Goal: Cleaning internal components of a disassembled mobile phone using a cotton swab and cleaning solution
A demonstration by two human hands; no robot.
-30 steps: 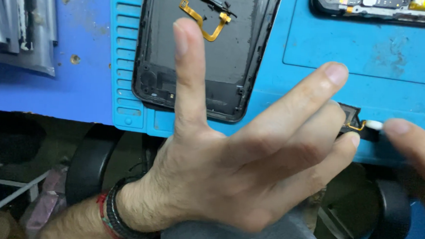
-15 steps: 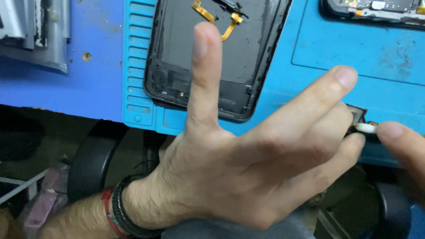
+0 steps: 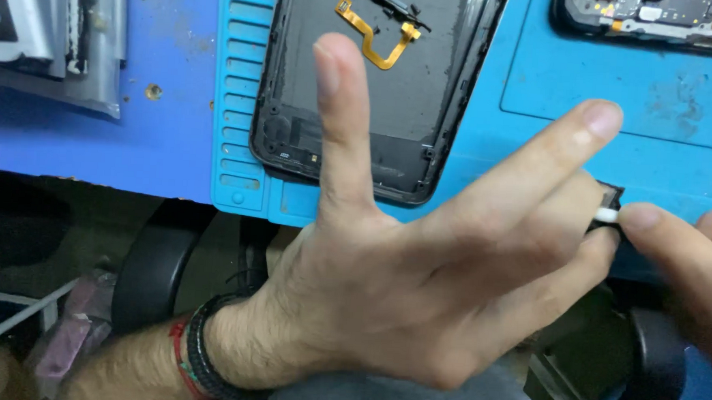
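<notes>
I see the blue desk (image 3: 164,145) carrying a blue repair mat (image 3: 620,116); on it lies a black phone back cover (image 3: 377,104), its long axis running away from me, with an orange flex cable (image 3: 376,43) inside; my left hand (image 3: 416,292) is spread wide, its lower fingers gripping a small dark component (image 3: 608,197) off the desk's near edge; my right hand (image 3: 694,258) pinches a white swab (image 3: 607,215), lying left-right, tip pointing left at the component.
</notes>
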